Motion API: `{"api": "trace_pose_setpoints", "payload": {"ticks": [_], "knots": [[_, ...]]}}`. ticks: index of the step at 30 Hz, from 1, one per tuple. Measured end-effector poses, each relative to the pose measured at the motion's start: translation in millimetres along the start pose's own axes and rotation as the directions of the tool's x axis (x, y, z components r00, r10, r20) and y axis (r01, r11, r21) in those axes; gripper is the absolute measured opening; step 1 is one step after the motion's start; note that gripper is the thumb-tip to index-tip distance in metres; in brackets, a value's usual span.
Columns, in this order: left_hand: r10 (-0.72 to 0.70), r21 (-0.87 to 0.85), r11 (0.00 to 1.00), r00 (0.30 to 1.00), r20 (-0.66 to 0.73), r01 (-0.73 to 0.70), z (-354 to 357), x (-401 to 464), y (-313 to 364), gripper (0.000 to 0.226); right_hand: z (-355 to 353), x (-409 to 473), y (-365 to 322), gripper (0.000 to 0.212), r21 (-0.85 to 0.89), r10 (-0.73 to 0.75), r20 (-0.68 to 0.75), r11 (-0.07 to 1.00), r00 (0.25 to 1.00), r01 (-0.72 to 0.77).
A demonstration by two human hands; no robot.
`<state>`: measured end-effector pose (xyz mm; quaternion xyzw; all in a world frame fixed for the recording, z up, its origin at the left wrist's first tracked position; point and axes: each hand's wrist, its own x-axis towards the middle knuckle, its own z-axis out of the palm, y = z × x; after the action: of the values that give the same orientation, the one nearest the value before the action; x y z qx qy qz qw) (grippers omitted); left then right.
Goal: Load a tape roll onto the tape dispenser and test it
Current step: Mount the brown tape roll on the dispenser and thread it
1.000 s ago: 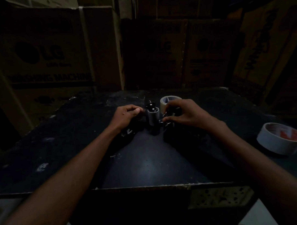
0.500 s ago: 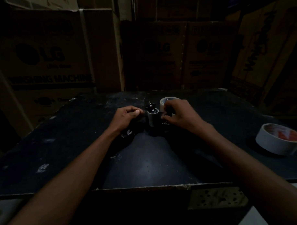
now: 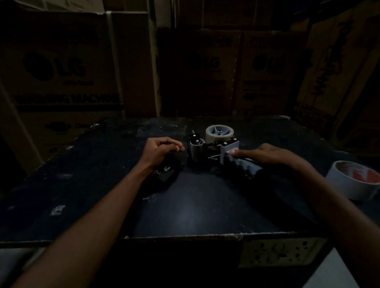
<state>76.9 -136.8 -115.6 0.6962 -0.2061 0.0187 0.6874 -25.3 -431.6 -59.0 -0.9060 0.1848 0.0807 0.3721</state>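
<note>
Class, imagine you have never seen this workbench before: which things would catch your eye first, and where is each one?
Probably the tape dispenser lying mid-table, its pale roll at the far side and its ribbed grey handle pointing toward the viewer. The right hand touches the handle's top end, while the left hand sits loosely curled just left of the dispenser. A second white tape roll lies at the table's right edge.
</note>
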Motion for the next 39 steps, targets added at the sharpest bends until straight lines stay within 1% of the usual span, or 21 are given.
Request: {"api": "trace_pose_setpoints", "payload": {"ticks": [1,2,3,4,6,7,9,10,12,15,18,20,22,24,26,28,31,33,36,39], "knots": [[0.006,0.009,1.000,1.000,0.003,-0.006,-0.6,-0.8,0.3,0.017,2.3,3.1,0.6,0.075,0.174,0.020,0.098,0.984,0.995,-0.037],[0.007,0.021,1.000,1.000,0.004,-0.007,-0.7,-1.5,0.5,0.015,5.6,4.0,0.0,0.076,0.345,0.014,0.193,0.935,0.981,-0.081],[0.008,0.038,0.999,1.000,0.003,-0.008,-1.0,-2.0,1.0,0.014,9.3,5.3,-0.3,0.077,0.477,-0.010,0.264,0.870,0.965,-0.121],[0.013,0.057,0.998,1.000,0.005,-0.014,-1.1,-2.3,1.7,0.014,12.3,8.4,-0.3,0.077,0.564,-0.035,0.312,0.811,0.949,-0.155],[0.031,0.089,0.995,0.999,0.011,-0.032,-1.7,-2.6,2.4,0.016,17.0,15.1,0.0,0.076,0.648,-0.100,0.379,0.738,0.920,-0.187],[0.036,0.101,0.994,0.999,0.012,-0.038,-2.5,-2.8,2.4,0.017,17.7,16.9,-0.4,0.080,0.668,-0.134,0.401,0.719,0.906,-0.190],[0.037,0.135,0.990,0.999,0.013,-0.038,-5.2,-2.9,2.8,0.019,18.2,17.8,-4.2,0.088,0.672,-0.190,0.441,0.718,0.877,-0.182],[0.033,0.152,0.988,0.999,0.014,-0.034,-6.9,-2.5,2.8,0.021,18.3,17.4,-6.0,0.086,0.675,-0.216,0.464,0.714,0.859,-0.185],[0.031,0.147,0.989,0.999,0.017,-0.033,-10.6,-1.6,2.5,0.024,19.3,16.6,-8.6,0.070,0.714,-0.251,0.472,0.671,0.845,-0.200],[0.034,0.104,0.994,0.999,0.016,-0.036,-14.7,0.1,0.4,0.026,21.0,13.3,-10.0,0.050,0.757,-0.254,0.439,0.622,0.862,-0.202],[0.035,0.128,0.991,0.999,0.021,-0.037,-16.3,6.5,-1.3,0.023,19.9,9.8,-11.3,0.046,0.789,-0.247,0.419,0.576,0.874,-0.216],[0.022,0.145,0.989,0.998,0.057,-0.030,-16.4,13.5,0.2,0.020,17.3,8.6,-14.3,0.046,0.806,-0.244,0.411,0.549,0.879,-0.224],[0.021,0.211,0.976,0.993,0.117,-0.046,-13.5,22.3,4.0,0.016,12.1,8.1,-17.7,0.048,0.826,-0.251,0.363,0.532,0.897,-0.185],[0.042,0.303,0.949,0.989,0.138,-0.083,-4.8,32.6,9.4,0.014,4.2,8.2,-22.5,0.047,0.840,-0.256,0.291,0.530,0.922,-0.118],[0.083,0.371,0.920,0.987,0.141,-0.130,10.0,46.2,14.1,0.016,-5.6,9.5,-28.3,0.035,0.844,-0.248,0.226,0.533,0.942,-0.062],[0.121,0.451,0.876,0.983,0.135,-0.170,27.2,60.3,17.1,0.017,-14.6,11.5,-34.0,0.024,0.832,-0.216,0.160,0.555,0.963,-0.014],[0.172,0.544,0.815,0.980,0.105,-0.201,48.9,80.5,14.9,0.015,-21.8,14.6,-37.7,0.025,0.751,-0.158,0.019,0.654,0.987,0.090],[0.212,0.589,0.775,0.972,0.098,-0.228,60.3,89.4,9.9,0.015,-22.3,14.5,-36.4,0.022,0.703,-0.147,-0.055,0.697,0.988,0.143],[0.265,0.643,0.713,0.956,0.122,-0.279,72.4,96.2,-0.2,0.015,-18.8,13.0,-29.9,0.021,0.624,-0.119,-0.137,0.760,0.983,0.179],[0.236,0.682,0.678,0.960,0.150,-0.273,81.7,94.8,-10.7,0.020,-10.8,8.7,-20.6,0.023,0.526,-0.102,-0.190,0.829,0.976,0.189]]}}
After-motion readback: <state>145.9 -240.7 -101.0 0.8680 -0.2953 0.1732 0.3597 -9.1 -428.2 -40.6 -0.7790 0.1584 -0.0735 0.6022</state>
